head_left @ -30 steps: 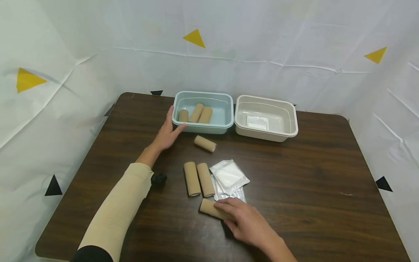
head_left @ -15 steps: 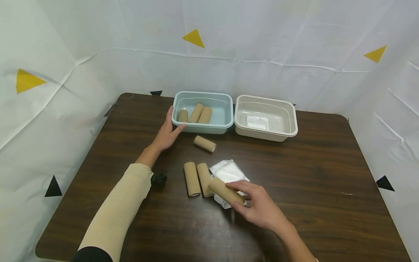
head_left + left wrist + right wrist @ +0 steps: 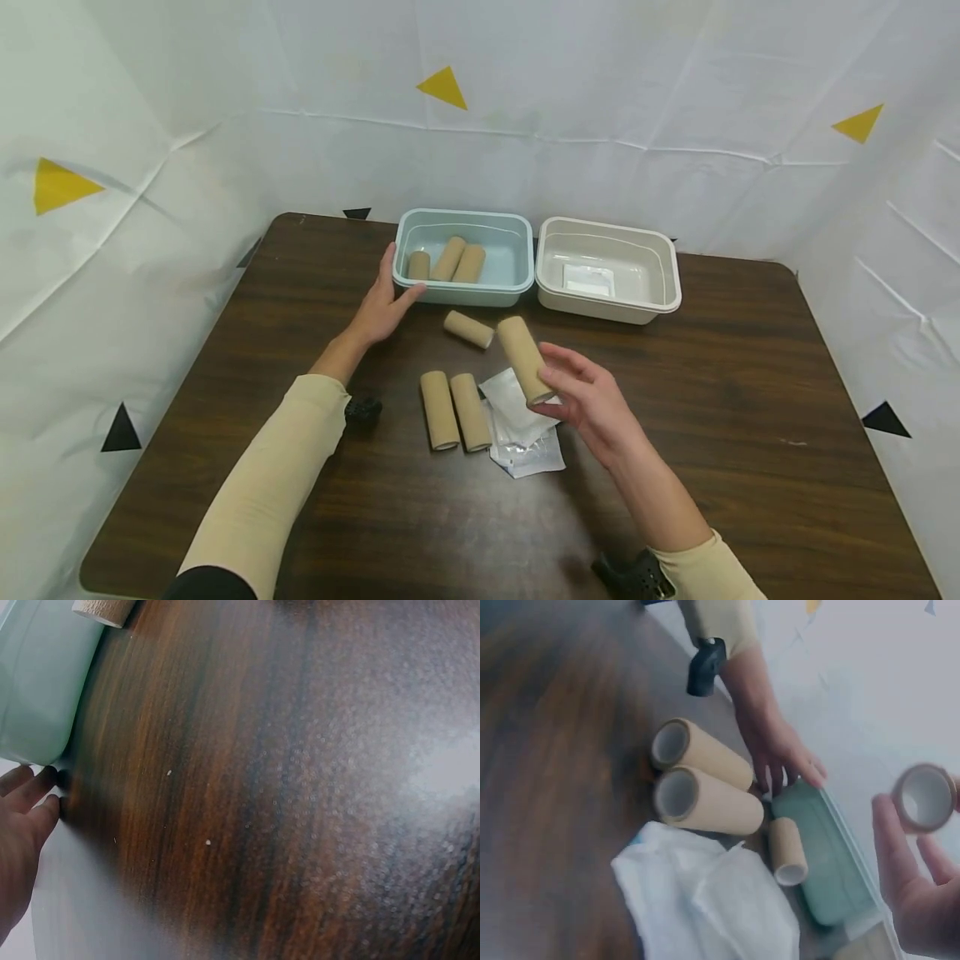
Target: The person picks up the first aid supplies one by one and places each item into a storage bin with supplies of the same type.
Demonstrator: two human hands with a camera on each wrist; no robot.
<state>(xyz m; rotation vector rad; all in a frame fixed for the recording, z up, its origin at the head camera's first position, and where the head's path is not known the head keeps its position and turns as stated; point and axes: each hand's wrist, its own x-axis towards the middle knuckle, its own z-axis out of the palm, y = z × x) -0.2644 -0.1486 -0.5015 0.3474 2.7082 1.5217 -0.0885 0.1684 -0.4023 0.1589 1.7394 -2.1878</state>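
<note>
My right hand (image 3: 596, 400) holds a cardboard tube (image 3: 522, 358) in the air, pinched between thumb and fingers and tilted. Its hollow end faces the right wrist view. Beneath it lie white flat packets (image 3: 517, 417), partly hidden by the tube and hand. Two cardboard tubes (image 3: 440, 410) lie side by side to their left, and a shorter tube (image 3: 468, 329) rests in front of the light blue bin (image 3: 480, 293). My left hand (image 3: 378, 308) touches that bin's near left corner, thumb at the front and fingers along the side. Inside are three tubes (image 3: 448, 260).
A beige bin (image 3: 607, 310) with a white packet (image 3: 588, 280) inside stands right of the blue one. Both bins sit near the back edge of the dark wooden table (image 3: 750, 417). White sheeting (image 3: 600, 100) surrounds the table behind and at the sides.
My right hand has lifted the cardboard tube off the table, carried it forward over the packets and turned it more upright. My left hand has stayed at the blue bin's corner.
</note>
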